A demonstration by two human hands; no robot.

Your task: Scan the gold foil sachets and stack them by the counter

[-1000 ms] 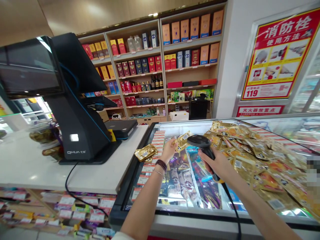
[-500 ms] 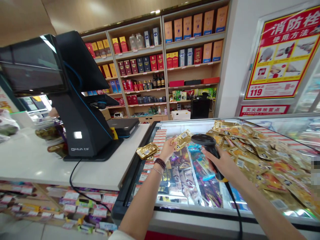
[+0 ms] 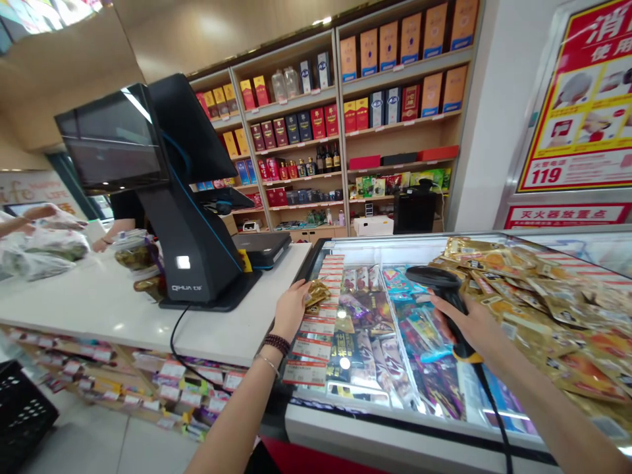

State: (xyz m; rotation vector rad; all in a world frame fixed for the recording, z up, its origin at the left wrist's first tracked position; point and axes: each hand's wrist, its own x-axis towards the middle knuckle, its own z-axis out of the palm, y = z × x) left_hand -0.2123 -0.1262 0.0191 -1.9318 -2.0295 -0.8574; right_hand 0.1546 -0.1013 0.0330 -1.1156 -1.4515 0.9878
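The right hand [image 3: 469,326] closes snugly round a corded barcode scanner [image 3: 441,288], right of the near chest freezer's [image 3: 395,438] centre. At the freezer's left edge, the left hand [image 3: 291,309] meets a crumpled gold packet [image 3: 316,293]; whether it grips, I cannot tell. Heaped gold snack packets [image 3: 523,289] lie far right.

A single camera, worn on the person's head, looks forward and down over a shop checkout. It sits close above the glass-topped freezer [image 3: 395,428] and the white worktop [image 3: 99,309], with the left hand [image 3: 291,309] and right hand [image 3: 469,326] reaching in from below. The wide view also takes in the display shelves [image 3: 296,112] — well beyond, straight ahead.
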